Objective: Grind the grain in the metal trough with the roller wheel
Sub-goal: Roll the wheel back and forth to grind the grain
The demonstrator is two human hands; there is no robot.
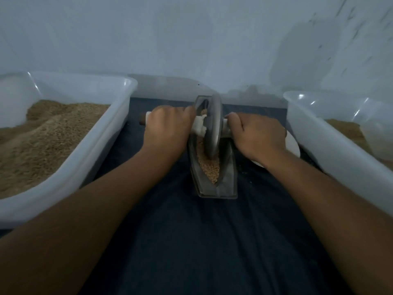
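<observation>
A narrow boat-shaped metal trough [227, 184] lies lengthwise on a dark cloth at the centre. Tan grain [209, 167] fills its groove. A grey metal roller wheel [213, 128] stands upright in the groove, around the trough's middle and far part. A handle bar runs through the wheel, wrapped in white on the left [198, 126]. My left hand [168, 129] grips the left side of the handle. My right hand [258, 137] grips the right side, close to the wheel.
A large translucent plastic tub [95, 133] with a heap of tan grain stands on the left. A second translucent tub [331, 145] with some grain stands on the right. A white dish [292, 145] peeks out behind my right hand. A pale wall rises behind.
</observation>
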